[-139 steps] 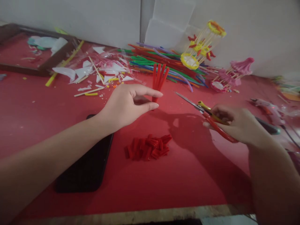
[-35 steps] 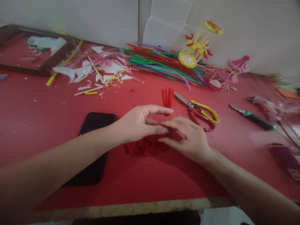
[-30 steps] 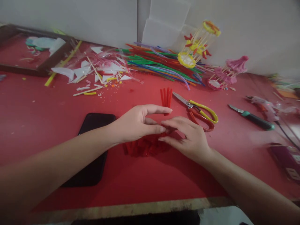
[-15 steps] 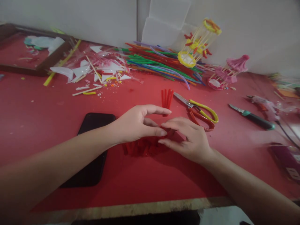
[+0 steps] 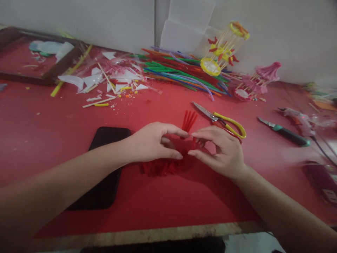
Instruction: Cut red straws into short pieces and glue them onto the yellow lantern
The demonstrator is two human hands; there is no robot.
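My left hand (image 5: pixel 155 144) has its thumb apart from the index finger. A small fan of red pipe cleaner pieces (image 5: pixel 189 120) sticks up behind its index fingertip, seemingly gripped between the fingers; their lower ends are hidden. Between thumb and index finger of my right hand (image 5: pixel 221 149) is one short red pipe cleaner piece (image 5: pixel 194 142), roughly upright. Below my left hand, a pile of short red pieces (image 5: pixel 160 168) lies on the red table (image 5: pixel 168 200). Scissors (image 5: pixel 210 114) with yellow and red handles lie just beyond my right hand, partly covered by it.
A black phone (image 5: pixel 97 191) lies under my left forearm. Toward the wall are a bundle of coloured pipe cleaners (image 5: pixel 179 72), paper scraps (image 5: pixel 92 79) and yellow and pink stick models (image 5: pixel 210 66). A knife (image 5: pixel 292 135) and a glue gun (image 5: pixel 300 119) lie at the right.
My hands have drawn slightly apart, the right one shifting right with a short red piece now visible in its pinch. The red bundle has come nearer with my left hand and fanned out.
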